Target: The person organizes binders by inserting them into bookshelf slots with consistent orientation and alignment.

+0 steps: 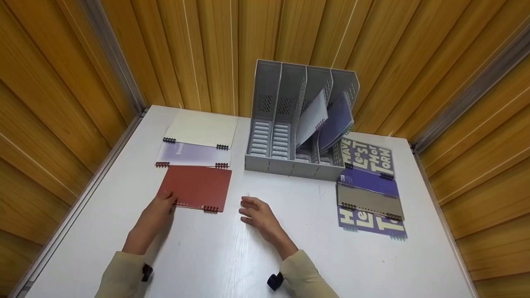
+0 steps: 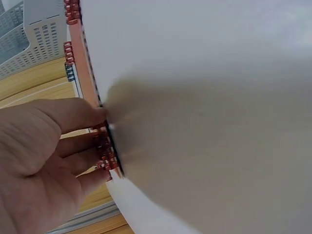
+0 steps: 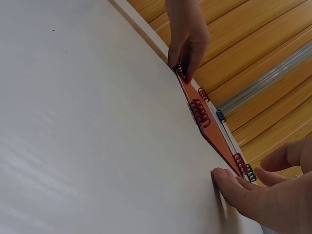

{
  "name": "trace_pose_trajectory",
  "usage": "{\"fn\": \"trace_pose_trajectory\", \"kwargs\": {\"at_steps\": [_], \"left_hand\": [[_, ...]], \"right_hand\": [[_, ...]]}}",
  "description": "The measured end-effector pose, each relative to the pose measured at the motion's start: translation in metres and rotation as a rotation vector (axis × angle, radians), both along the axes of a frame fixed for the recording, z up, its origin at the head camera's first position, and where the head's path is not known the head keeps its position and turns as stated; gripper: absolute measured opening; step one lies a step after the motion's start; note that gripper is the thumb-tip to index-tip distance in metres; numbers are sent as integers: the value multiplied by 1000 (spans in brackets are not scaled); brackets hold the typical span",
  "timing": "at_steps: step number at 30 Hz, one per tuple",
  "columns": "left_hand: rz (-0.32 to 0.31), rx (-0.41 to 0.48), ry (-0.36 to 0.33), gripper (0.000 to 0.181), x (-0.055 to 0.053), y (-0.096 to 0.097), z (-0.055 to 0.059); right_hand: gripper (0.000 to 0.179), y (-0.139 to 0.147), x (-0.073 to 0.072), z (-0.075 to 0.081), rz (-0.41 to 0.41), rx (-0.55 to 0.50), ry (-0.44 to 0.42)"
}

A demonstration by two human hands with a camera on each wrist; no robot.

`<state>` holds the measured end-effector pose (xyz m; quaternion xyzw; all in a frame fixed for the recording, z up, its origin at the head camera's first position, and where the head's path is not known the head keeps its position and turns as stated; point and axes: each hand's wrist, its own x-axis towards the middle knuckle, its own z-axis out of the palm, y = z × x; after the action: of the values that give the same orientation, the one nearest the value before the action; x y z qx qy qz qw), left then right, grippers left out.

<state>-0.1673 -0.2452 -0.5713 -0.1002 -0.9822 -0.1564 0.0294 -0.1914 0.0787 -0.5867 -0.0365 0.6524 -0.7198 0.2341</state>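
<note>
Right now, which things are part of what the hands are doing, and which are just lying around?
Part of it:
red notebook, pinched by the left hand
right hand, empty, nearby

Probably just there for now:
cream notebook
pale purple notebook
overlapping notebooks on the right
grey rack, holding more notebooks

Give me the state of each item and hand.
Red spiral notebook, closed, gripped
Left hand, gripping its ringed corner
Right hand, holding nothing
Lilac spiral notebook, closed, partly covered
Cream spiral notebook, closed, overlapping that one
Grey plastic file rack, upright, partly filled
Pale spiral notebook, leaning in the rack
Dark purple spiral notebook, likewise
Taupe spiral notebook, closed, flat
Two lettered purple spiral notebooks, closed, flat
Plain purple spiral notebook, closed, partly covered
</note>
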Motion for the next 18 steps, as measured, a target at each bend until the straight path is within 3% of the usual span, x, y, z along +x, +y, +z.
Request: {"fn": "trace_pose_trajectory", "kwargs": {"at_steps": [4, 11, 15, 18], "left_hand": [[-18, -30, 50, 16, 0, 2, -1], [-66, 22, -37, 14, 5, 10, -2], [-126, -29, 3, 20, 3, 13, -1], [-161, -112, 72, 26, 2, 14, -1]], "right_hand": [[45, 1, -1, 0, -15, -5, -22], [43, 2, -1, 0, -49, -39, -75], [43, 2, -4, 1, -62, -61, -87], [43, 2, -5, 1, -69, -74, -106]]}}
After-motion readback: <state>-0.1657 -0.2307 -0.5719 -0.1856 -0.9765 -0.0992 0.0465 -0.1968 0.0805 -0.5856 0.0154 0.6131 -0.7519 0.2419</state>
